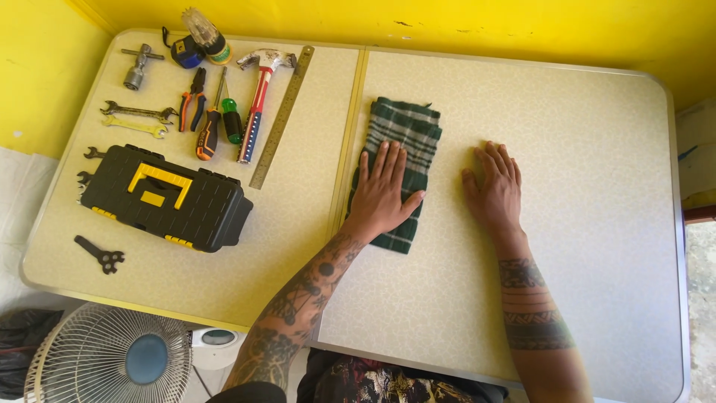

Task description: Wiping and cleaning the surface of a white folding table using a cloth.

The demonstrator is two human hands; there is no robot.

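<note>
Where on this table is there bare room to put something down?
Bare: right of the right hand out to the table edge, and the near strip below the green plaid cloth under the left hand. Crowded: the far left, around the black toolbox, hammer and steel ruler.

Table: pale speckled folding table [567, 246] with rounded corners and a seam down the middle
Right half: folded green and white checked cloth [406, 134] beside the seam
Left half, front: black plastic toolbox with yellow handle [165, 198]; small black flat wrench [101, 254] near the front edge
Left half, back: long steel ruler [282, 116] lying slanted; claw hammer with red and blue handle [257, 101]; two screwdrivers [220, 123]; orange-handled pliers [192, 99]; two open-end spanners [136, 119]
</note>
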